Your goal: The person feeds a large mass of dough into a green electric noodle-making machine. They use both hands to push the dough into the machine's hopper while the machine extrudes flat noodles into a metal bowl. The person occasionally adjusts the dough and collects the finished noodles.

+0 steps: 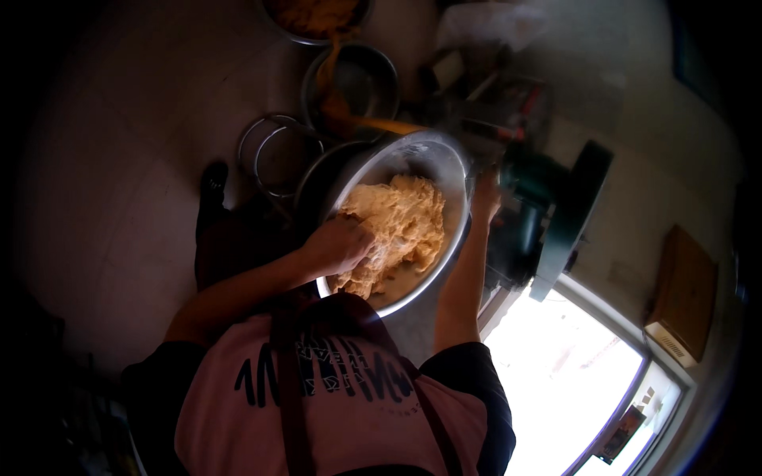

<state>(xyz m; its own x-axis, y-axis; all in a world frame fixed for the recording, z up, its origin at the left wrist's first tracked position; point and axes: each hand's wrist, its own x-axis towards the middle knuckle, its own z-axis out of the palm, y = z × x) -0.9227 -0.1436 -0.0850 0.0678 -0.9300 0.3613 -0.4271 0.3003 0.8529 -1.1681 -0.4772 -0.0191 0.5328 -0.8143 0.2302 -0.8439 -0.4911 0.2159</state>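
Observation:
A wide metal bowl (456, 152) tilts in front of me, holding a ragged mass of pale orange dough (403, 214). Inside its left side, my left hand (340, 244) is closed, knuckles up, against the dough; the fingertips are sunk out of sight. My right hand (486, 197) is beside the bowl's right rim, close to a dark green machine (528, 190). Its fingers look curled, but dimness and blur hide what they grip. An orange strip (389, 124) runs behind the bowl's far rim towards another metal bowl (387, 67) on the far side.
A further bowl of orange stuff (317, 17) stands at the far edge. Round metal rings (274, 163) of a stand or stool are left of the bowl. A bright doorway (563, 373) opens at the lower right, with a brown box (684, 289) beside it.

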